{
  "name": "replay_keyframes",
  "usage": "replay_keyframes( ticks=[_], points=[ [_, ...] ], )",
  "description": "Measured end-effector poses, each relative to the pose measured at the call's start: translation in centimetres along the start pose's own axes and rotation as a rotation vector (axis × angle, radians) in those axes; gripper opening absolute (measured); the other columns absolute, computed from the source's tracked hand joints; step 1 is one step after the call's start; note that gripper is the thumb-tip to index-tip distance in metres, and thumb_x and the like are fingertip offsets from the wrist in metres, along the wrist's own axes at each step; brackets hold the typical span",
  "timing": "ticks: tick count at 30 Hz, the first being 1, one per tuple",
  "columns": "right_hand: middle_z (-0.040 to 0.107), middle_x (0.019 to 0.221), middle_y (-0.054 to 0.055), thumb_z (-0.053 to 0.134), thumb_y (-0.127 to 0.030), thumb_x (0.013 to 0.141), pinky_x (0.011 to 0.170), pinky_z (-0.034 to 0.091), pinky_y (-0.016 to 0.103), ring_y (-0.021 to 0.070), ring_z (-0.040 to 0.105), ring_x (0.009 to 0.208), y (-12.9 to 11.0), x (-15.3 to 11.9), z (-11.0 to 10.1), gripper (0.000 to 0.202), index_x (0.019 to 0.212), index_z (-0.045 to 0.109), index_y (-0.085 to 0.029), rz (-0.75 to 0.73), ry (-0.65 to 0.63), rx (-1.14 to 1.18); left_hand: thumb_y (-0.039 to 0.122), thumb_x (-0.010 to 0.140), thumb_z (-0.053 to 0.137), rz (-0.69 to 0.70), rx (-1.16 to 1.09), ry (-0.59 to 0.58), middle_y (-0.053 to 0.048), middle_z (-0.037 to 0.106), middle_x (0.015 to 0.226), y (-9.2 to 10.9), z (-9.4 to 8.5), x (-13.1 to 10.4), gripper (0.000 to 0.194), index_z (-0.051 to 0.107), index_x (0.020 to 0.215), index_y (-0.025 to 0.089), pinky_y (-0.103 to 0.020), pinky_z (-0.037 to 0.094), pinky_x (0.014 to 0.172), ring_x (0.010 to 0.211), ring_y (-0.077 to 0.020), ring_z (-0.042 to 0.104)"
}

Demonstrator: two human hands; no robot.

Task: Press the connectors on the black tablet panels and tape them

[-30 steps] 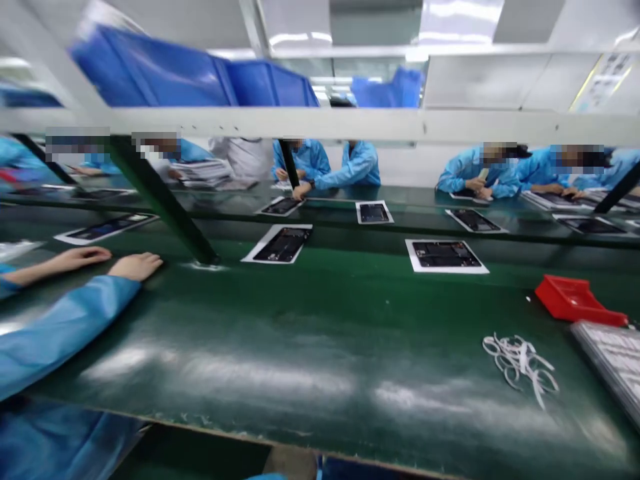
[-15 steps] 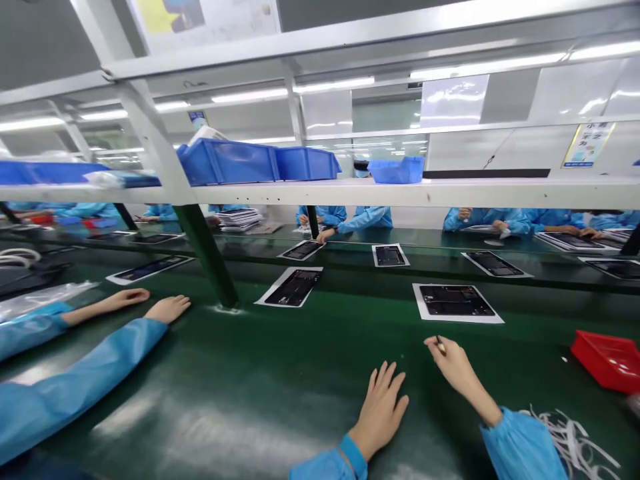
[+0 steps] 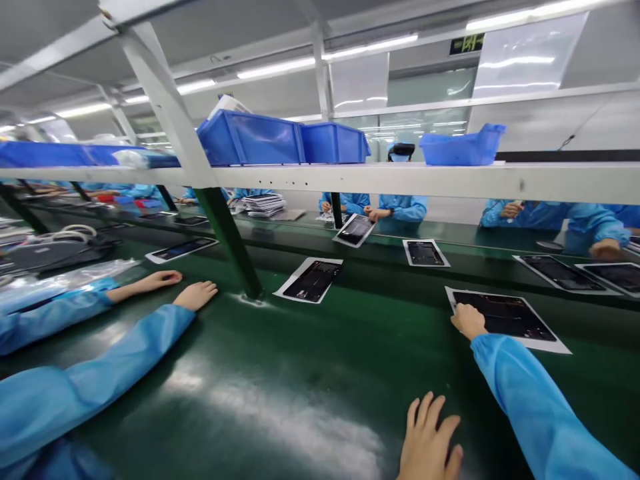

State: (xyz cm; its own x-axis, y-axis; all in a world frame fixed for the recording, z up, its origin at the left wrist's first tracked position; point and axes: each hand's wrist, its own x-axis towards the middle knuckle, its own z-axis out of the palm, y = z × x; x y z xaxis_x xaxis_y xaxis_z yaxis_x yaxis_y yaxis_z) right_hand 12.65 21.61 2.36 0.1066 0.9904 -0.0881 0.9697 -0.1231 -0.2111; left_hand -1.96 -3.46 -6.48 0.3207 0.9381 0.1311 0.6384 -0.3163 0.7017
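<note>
Your R hand [image 3: 469,321] is curled at the L end of the opened tablet [image 3: 513,317] — can't tell if it grips. Tablet's on white paper [image 3: 547,345]. Your L hand [image 3: 429,441] — fingers spread, nearer you.

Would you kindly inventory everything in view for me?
Glossy workbench: one, green, foreground
Long shelf: one, white, above the workbench
Plastic bins: at least four, blue, on the shelf
Slanted posts: several, dark green, under the shelf
Flat layered stack: one, whitish, far side
Rectangular panels on thin sheets: at least seven, black on white, across the middle
Co-workers' sleeves: many, blue, left and beyond
Own left hand: one, bare, lower right
Own right hand: one, bare, at nearest panel's left edge
</note>
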Motion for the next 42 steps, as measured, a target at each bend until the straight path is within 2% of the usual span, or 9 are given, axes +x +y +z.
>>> replay_keyframes(
  ticks=[9,14,17,21,26,31,36,38,42],
  points=[
    [0.059,0.118,0.010,0.060,-0.033,0.092,0.083,0.053,0.039,0.0206,0.061,0.099,-1.2,0.2,-1.6,0.033,0.119,0.057,-0.014,-0.002,-0.140,-0.113,0.048,0.091,0.047,0.029,-0.006,0.036,-0.006,0.037,0.151,0.8,-1.1,-0.4,0.045,0.049,0.133,0.031,-0.056,0.017,0.116,0.142,-0.0304,0.025],
    [0.063,0.109,0.010,0.060,-0.031,0.090,0.080,0.052,0.038,0.0213,0.063,0.095,-1.7,-3.0,-3.1,0.027,0.110,0.060,-0.013,-0.112,-0.132,-0.140,0.036,0.089,0.051,-0.008,-0.064,0.045,-0.008,0.038,0.149,1.8,-1.5,-0.3,0.047,0.047,0.135,0.029,-0.054,0.018,0.116,0.140,-0.0307,0.027],
    [0.065,0.104,0.016,0.060,-0.024,0.083,0.074,0.046,0.034,0.0275,0.064,0.095,-1.3,-7.9,-3.7,0.020,0.099,0.063,-0.012,-0.241,-0.110,-0.128,0.034,0.092,0.045,-0.132,-0.284,0.340,-0.014,0.024,0.153,1.8,-1.7,0.6,0.055,0.033,0.143,0.020,-0.046,0.026,0.115,0.141,-0.0290,0.027],
    [0.068,0.096,0.007,0.054,-0.018,0.079,0.075,0.041,0.028,0.0231,0.064,0.095,0.4,-17.2,-4.0,0.015,0.092,0.063,-0.019,-0.415,-0.128,-0.094,0.048,0.095,0.036,-0.426,-0.827,0.739,-0.016,0.019,0.152,0.3,-3.9,2.2,0.054,0.021,0.141,0.024,-0.037,0.046,0.100,0.135,-0.0266,0.039],
    [0.067,0.092,0.006,0.045,-0.011,0.079,0.073,0.041,0.028,0.0206,0.064,0.085,4.7,-27.8,-1.7,0.023,0.090,0.063,-0.019,-0.592,-0.186,0.010,0.059,0.090,0.042,-0.531,-1.128,0.472,-0.014,0.035,0.144,-1.8,-7.1,2.1,0.050,0.032,0.128,0.029,-0.036,0.056,0.080,0.097,-0.0230,0.069],
    [0.065,0.115,0.009,0.048,-0.009,0.078,0.091,0.044,0.032,0.0237,0.061,0.105,8.8,-33.2,1.8,0.037,0.109,0.065,-0.019,-0.550,-0.337,0.099,0.030,0.070,0.074,-0.418,-0.923,0.288,-0.014,0.051,0.126,-1.5,-6.3,0.2,0.058,0.046,0.120,0.021,-0.031,0.055,0.067,0.074,-0.0151,0.067],
    [0.059,0.128,0.007,0.060,-0.020,0.077,0.100,0.041,0.031,0.0227,0.056,0.116,10.7,-34.6,0.0,0.038,0.115,0.065,-0.024,-0.524,-0.392,0.431,0.015,0.074,0.060,-0.309,-0.667,0.231,-0.007,0.057,0.109,-0.5,-5.2,-1.8,0.044,0.054,0.117,0.019,-0.027,0.053,0.070,0.080,-0.0140,0.063],
    [0.065,0.113,0.007,0.055,-0.031,0.087,0.092,0.046,0.030,0.0214,0.061,0.105,11.2,-34.0,-1.5,0.024,0.105,0.068,-0.022,-0.450,-0.333,0.611,0.014,0.077,0.053,-0.266,-0.502,0.221,-0.007,0.054,0.111,-0.4,-5.2,-2.7,0.044,0.052,0.120,0.021,-0.027,0.053,0.068,0.079,-0.0136,0.063],
    [0.067,0.089,0.007,0.042,-0.051,0.094,0.076,0.048,0.028,0.0189,0.062,0.084,12.2,-31.1,-2.3,0.043,0.080,0.067,-0.019,-0.236,-0.094,0.909,0.015,0.082,0.046,-0.222,-0.327,0.163,-0.007,0.048,0.116,-0.2,-5.8,-4.4,0.043,0.051,0.124,0.024,-0.028,0.055,0.064,0.078,-0.0132,0.063]
  ],
)
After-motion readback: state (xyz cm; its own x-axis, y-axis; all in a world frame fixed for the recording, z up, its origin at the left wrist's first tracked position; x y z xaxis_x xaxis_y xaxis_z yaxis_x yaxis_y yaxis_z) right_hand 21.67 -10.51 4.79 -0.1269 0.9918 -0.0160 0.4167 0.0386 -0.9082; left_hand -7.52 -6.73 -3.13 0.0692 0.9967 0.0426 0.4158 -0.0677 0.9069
